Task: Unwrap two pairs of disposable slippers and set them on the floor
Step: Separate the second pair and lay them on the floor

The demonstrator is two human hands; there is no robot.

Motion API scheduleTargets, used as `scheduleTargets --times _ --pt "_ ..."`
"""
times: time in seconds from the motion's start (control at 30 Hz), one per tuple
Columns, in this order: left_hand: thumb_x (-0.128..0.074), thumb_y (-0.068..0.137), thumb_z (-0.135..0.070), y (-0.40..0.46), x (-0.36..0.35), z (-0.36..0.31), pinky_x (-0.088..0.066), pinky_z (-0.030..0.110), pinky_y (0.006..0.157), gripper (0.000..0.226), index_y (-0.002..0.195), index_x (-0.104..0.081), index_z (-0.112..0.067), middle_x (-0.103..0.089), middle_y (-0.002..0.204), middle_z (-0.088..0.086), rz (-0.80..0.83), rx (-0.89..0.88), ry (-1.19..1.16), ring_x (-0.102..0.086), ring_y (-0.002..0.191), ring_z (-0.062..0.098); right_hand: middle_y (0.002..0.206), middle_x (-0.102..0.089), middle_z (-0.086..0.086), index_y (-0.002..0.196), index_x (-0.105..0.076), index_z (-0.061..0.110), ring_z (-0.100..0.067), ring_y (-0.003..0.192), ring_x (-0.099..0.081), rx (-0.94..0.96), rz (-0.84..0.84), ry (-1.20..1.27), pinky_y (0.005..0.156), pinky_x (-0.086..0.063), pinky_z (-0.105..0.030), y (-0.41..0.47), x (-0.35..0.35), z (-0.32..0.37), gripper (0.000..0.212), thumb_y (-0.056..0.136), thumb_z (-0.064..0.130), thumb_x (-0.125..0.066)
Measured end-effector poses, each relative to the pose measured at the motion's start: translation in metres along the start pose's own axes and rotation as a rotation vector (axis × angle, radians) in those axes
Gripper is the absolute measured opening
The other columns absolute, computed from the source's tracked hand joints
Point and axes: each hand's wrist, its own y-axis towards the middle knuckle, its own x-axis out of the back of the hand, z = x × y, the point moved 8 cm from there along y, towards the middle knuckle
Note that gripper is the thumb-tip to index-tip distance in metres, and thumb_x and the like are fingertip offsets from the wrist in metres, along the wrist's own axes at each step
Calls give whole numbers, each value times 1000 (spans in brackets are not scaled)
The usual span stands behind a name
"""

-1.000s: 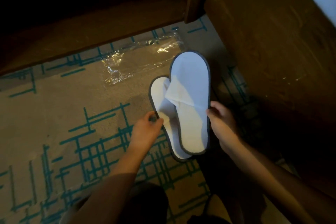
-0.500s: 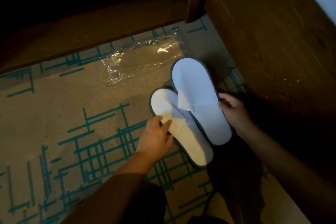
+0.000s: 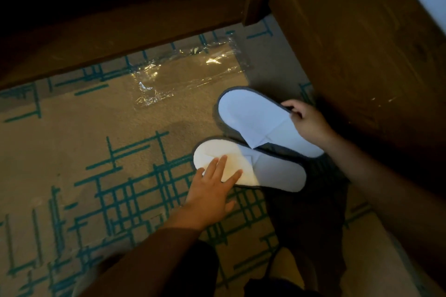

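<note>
Two white disposable slippers with grey edging lie side by side on the carpet, toes pointing left. The near slipper has my left hand resting flat on its toe, fingers spread. The far slipper is pinched at its far edge by my right hand. Their heels run into shadow at the right. An empty clear plastic wrapper lies flat on the carpet just beyond the slippers. No second pair is visible.
The beige carpet has a teal line pattern. Dark wooden furniture stands at the right, and a low wooden panel runs along the back. My dark-clothed knees fill the bottom centre.
The slippers, held up overlapping a second ago, have come down onto the carpet and spread apart, turning toes-left. My left hand went from pinching the edge to lying flat on the near slipper.
</note>
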Motion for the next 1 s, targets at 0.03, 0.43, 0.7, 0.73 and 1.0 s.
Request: scheduleTargets --times 0.03,0.43,0.7,0.73,1.0 --pt "-38 88 -52 -3 -3 -5 -12 49 115 71 145 2 -37 12 158 14 0 2 5 4 145 33 119 -59 -10 124 -54 13 -22 106 -54 29 32 -45 82 -38 -28 7 -5 5 34 96 5 -37" --pt "-49 69 -55 -14 53 21 -54 43 82 64 121 -52 -17 -63 123 12 -462 -58 -89 -62 110 31 158 -14 -4 147 -20 31 -27 145 -7 331 183 -548 114 -17 -47 8 -69 45 72 86 42 -56" --pt "-51 66 -73 34 37 51 -2 59 114 109 143 16 -35 28 153 10 -108 -29 117 24 142 30 153 -29 -18 142 -25 30 -28 138 -10 297 51 -583 101 -32 -63 -101 -110 -23 85 68 52 -61" --pt "-52 67 -72 36 33 52 -5 58 114 109 143 16 -36 27 154 10 -78 -9 97 22 143 30 149 -35 -21 141 -27 28 -30 135 -15 251 51 -579 96 -38 -64 -108 -116 -31 82 69 48 -60" --pt "-47 74 -68 17 24 35 -22 54 110 97 144 10 -33 11 157 14 -73 182 5 3 145 35 161 -1 -1 144 -7 43 -13 141 14 333 220 -629 116 -1 -52 -75 -101 -43 63 83 52 -22"
